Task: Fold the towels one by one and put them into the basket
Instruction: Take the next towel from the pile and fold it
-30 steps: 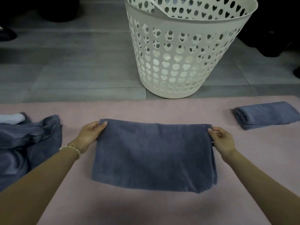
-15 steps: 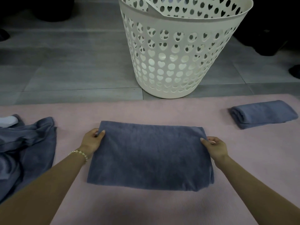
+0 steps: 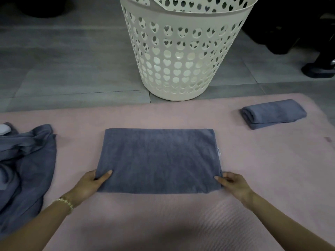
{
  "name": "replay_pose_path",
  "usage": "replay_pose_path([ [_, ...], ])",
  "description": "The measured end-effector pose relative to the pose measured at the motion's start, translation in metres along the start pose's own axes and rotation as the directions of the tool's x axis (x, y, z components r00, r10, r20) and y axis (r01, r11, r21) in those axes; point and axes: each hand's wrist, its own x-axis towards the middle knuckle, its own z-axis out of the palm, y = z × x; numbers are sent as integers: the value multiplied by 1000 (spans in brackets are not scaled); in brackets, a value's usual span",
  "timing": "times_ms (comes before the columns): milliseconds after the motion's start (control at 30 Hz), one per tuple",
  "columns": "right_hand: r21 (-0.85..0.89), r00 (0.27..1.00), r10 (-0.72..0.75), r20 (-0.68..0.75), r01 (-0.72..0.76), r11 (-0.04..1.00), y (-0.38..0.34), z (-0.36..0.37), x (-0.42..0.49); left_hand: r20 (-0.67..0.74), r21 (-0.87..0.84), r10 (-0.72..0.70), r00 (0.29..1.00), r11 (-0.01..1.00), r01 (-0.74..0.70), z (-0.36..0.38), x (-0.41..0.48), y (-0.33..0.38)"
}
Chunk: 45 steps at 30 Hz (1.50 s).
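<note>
While I am watching through the head camera, two bare hands are working at one flat towel (image 3: 159, 160), a grey-blue rectangle that is lying doubled over in the middle of the pink mat (image 3: 163, 223). The left hand (image 3: 88, 185) is pinching the near left corner, thumb lying on top of the cloth and the other fingers tucked under the edge. The right hand (image 3: 233, 185) is pinching the near right corner the same way, thumb on top, fingers curled at the edge. Both forearms are reaching in from the bottom of the view, and one gold bracelet (image 3: 66, 203) is sitting on the left wrist. One small white tag (image 3: 218, 152) is showing on the towel's right edge.

I am counting three lots of grey-blue cloth in all. Besides the flat one, one folded towel (image 3: 273, 113) is lying as a compact bundle on the mat's far right, well apart from the hands. One crumpled heap (image 3: 25, 160) is spreading over the mat's left side; I cannot tell how many towels are making it up. One cream basket (image 3: 181, 51), its wall pierced with heart-shaped and round holes, is standing upright on the grey tiled floor (image 3: 63, 60) just beyond the mat's far edge. One dark shoe (image 3: 317, 71) is showing at the floor's right edge.
</note>
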Motion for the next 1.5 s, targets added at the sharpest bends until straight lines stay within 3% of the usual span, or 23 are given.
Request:
replay_pose_path([
  [100, 121, 985, -71, -155, 90, 988, 7, 11, -4, -196, 21, 92, 976, 996, -90, 6, -3, -3],
  [267, 163, 947, -133, -291, 186, 969, 11, 9, -6, -282, 98, 113, 953, 991, -88, 17, -8, -12],
  [367, 72, 950, -190, -248, 214, 974, 21, 6, -13, -321, 152, 135, 937, 984, -90, 22, -11, -18],
  [533, -66, 982, -113, -148, 105, 992, 27, 5, -18, -337, 130, 87, 937, 990, -45, 26, -10, -18],
  [700, 100, 998, 54, -40, -50, 994, 18, 9, -16, -322, 178, 46, 946, 984, 12, 32, -8, -18],
  [1000, 209, 995, -95, 37, 85, 974, 7, -6, -20, -314, 208, 66, 947, 978, 0, 34, -7, -20],
  [1100, 132, 988, -111, 109, 96, 987, 12, -7, -20, -321, 211, 58, 945, 977, 11, 35, -6, -21],
  [1500, 74, 999, -2, 37, -1, 997, 22, -11, -11, -325, 226, 50, 944, 974, 27, 36, -5, -22],
])
